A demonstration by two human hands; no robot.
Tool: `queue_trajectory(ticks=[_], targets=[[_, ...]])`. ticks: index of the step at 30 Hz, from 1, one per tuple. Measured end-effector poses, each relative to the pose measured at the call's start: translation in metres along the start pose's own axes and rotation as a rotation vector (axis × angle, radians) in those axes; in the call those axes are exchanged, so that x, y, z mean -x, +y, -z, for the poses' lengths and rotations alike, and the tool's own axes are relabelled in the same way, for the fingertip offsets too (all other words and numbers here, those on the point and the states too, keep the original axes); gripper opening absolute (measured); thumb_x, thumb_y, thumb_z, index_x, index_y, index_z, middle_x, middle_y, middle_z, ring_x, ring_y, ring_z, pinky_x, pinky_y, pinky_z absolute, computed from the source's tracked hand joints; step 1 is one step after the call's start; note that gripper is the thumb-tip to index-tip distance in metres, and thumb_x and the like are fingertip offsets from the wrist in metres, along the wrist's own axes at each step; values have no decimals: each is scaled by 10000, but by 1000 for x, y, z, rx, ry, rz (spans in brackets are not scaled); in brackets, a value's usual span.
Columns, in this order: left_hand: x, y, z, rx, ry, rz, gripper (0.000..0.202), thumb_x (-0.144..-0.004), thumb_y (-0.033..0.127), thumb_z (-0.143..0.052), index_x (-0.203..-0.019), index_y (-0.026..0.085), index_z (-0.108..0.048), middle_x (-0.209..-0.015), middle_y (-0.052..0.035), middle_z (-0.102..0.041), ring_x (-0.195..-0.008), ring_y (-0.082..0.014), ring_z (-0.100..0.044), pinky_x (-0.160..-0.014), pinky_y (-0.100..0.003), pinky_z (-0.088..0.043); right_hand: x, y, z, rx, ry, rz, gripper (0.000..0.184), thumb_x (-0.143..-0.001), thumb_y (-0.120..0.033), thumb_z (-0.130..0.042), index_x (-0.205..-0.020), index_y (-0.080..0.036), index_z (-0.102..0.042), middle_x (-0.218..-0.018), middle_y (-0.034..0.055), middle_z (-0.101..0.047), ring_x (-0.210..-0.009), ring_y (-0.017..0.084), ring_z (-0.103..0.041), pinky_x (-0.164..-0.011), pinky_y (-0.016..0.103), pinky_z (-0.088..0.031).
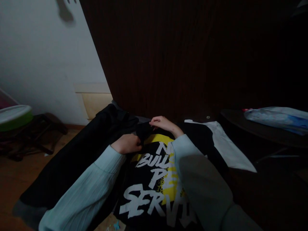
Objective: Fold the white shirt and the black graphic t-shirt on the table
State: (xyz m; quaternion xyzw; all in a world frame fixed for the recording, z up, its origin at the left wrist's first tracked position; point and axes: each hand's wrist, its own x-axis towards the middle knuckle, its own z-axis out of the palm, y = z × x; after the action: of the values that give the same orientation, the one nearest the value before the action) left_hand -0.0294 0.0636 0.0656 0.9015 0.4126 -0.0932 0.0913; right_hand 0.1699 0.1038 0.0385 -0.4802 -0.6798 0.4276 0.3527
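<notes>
A black T-shirt with white and yellow lettering lies spread in front of me on a dark surface. My left hand is closed on a fold of the shirt's black cloth near its top edge. My right hand rests a little farther back, fingers curled and pinching the same black cloth near the collar. Both arms wear pale blue ribbed sleeves.
A dark garment lies to the left of the shirt. A white cloth lies to the right. A plastic bag sits on a dark round table at far right. A green-rimmed basin rests on a low stool at left. Dark wooden panel behind.
</notes>
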Motion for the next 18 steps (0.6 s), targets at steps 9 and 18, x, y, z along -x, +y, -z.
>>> queue_trajectory(ticks=[9, 18], targets=[[-33, 21, -32, 94, -192, -131, 578, -611, 723, -467, -606, 164, -614, -571, -31, -584, -507, -130, -503, -457, -227, -318, 2, 20, 15, 483, -47, -289, 203, -639, -247, -681, -567, -166, -510, -468, -41, -530, -464, 93, -536, -483, 195, -372], [-35, 4, -46, 96, -204, -135, 410, -538, 489, -692, -778, 190, -545, -705, -11, -627, -614, -155, -563, -496, -225, -335, -10, 47, 1, 474, -56, -307, 203, -577, -173, -710, -552, -165, -509, -564, -32, -517, -547, 96, -471, -525, 212, -352]])
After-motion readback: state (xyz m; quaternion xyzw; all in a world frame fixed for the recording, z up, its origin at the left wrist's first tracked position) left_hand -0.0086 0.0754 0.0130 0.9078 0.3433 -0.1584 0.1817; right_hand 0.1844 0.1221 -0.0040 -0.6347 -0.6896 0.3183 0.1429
